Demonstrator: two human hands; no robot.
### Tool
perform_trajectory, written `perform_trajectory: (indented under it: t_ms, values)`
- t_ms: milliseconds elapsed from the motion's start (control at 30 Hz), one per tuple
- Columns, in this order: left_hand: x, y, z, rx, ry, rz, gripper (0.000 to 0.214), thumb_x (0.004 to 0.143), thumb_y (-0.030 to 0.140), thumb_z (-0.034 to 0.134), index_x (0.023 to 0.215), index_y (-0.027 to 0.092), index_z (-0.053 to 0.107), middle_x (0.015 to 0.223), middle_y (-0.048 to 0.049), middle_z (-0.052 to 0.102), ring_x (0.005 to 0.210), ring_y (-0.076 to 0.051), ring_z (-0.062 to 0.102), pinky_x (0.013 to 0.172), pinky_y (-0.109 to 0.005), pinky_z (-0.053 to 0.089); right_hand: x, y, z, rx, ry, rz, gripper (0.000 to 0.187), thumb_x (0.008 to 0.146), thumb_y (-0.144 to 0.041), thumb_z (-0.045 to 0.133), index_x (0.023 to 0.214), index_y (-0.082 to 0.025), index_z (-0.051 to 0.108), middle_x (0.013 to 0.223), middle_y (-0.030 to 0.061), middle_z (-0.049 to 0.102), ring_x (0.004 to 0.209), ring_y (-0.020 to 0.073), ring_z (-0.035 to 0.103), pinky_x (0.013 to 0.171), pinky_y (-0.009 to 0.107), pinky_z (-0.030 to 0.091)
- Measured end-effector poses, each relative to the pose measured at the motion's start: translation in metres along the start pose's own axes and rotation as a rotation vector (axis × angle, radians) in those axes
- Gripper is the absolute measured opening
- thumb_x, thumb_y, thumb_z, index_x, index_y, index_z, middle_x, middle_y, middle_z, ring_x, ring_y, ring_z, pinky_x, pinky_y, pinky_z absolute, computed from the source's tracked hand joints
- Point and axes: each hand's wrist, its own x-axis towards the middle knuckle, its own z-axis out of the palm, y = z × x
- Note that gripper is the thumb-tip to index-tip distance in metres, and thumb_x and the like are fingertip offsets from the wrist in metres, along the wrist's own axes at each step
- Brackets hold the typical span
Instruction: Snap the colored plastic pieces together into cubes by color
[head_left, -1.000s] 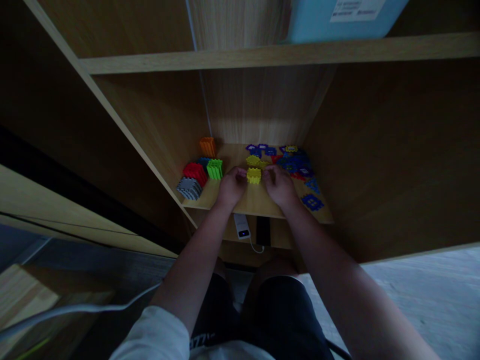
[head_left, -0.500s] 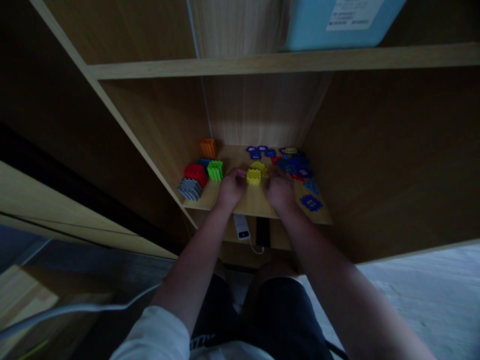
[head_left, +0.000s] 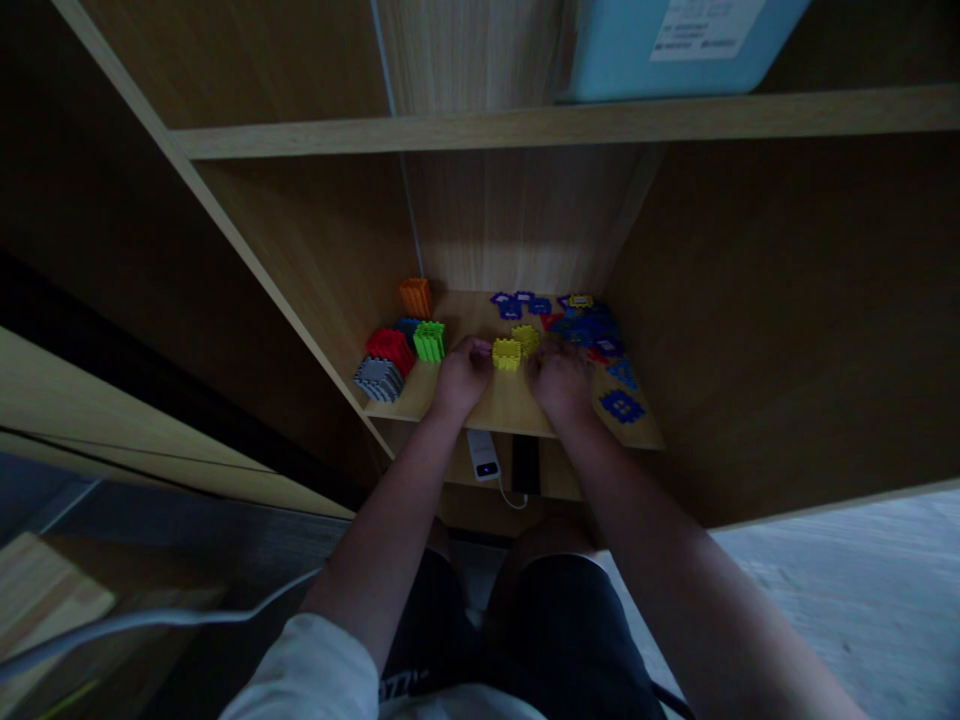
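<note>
On the middle shelf, a small neat stack of yellow interlocking tiles (head_left: 506, 354) stands between my hands. My left hand (head_left: 465, 372) is closed, its fingertips against the left side of this stack. My right hand (head_left: 559, 378) has its fingers curled at a loose yellow tile (head_left: 526, 339) just behind and right of the stack; its grip is partly hidden. Left of my left hand stand sorted stacks: green tiles (head_left: 430, 342), red tiles (head_left: 391, 350), grey tiles (head_left: 379, 379) and orange tiles (head_left: 415, 297). A blue stack shows partly behind the red and green ones.
A heap of mostly blue tiles (head_left: 592, 328) with some red lies beyond my right hand. A single blue tile (head_left: 622, 406) is near the shelf's front right. Below sits a white power bank (head_left: 482, 456) with a cable. A light-blue bin (head_left: 675, 60) occupies the upper shelf.
The loose yellow tile has shifted slightly right and turned at my right hand's fingers. My left hand and the yellow stack stay nearly in place.
</note>
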Motion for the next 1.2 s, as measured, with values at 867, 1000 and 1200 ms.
perform_trajectory:
  t_ms: [867, 1000, 1200]
  values:
    - [0.0, -0.001, 0.0, -0.025, 0.048, -0.007, 0.018, 0.096, 0.006, 0.065, 0.104, 0.022, 0.07, 0.108, -0.0069, 0.082, 0.103, -0.02, 0.078, 0.098, -0.036, 0.062, -0.002, -0.003, -0.004, 0.129, 0.117, 0.084, 0.055, 0.098, -0.046, 0.063, 0.14, -0.009, 0.062, 0.129, 0.03, 0.065, 0.121, 0.0464, 0.063, 0.105, 0.065, 0.054]
    - [-0.003, 0.003, -0.002, -0.067, 0.075, 0.038, 0.024, 0.098, 0.006, 0.063, 0.115, 0.022, 0.068, 0.107, -0.0056, 0.08, 0.101, -0.018, 0.076, 0.097, -0.033, 0.061, 0.0, -0.007, -0.02, 0.279, 0.135, -0.022, 0.05, 0.101, -0.043, 0.06, 0.14, -0.013, 0.06, 0.133, 0.0252, 0.064, 0.13, 0.0416, 0.06, 0.115, 0.061, 0.052]
    - [-0.01, 0.007, -0.005, -0.137, -0.11, 0.241, 0.048, 0.096, 0.011, 0.069, 0.141, 0.027, 0.067, 0.125, -0.0068, 0.076, 0.109, -0.019, 0.073, 0.1, -0.032, 0.059, -0.008, -0.018, -0.042, 0.424, -0.083, -0.296, 0.047, 0.099, -0.041, 0.065, 0.143, -0.025, 0.061, 0.137, 0.0176, 0.066, 0.129, 0.0363, 0.063, 0.111, 0.055, 0.057]
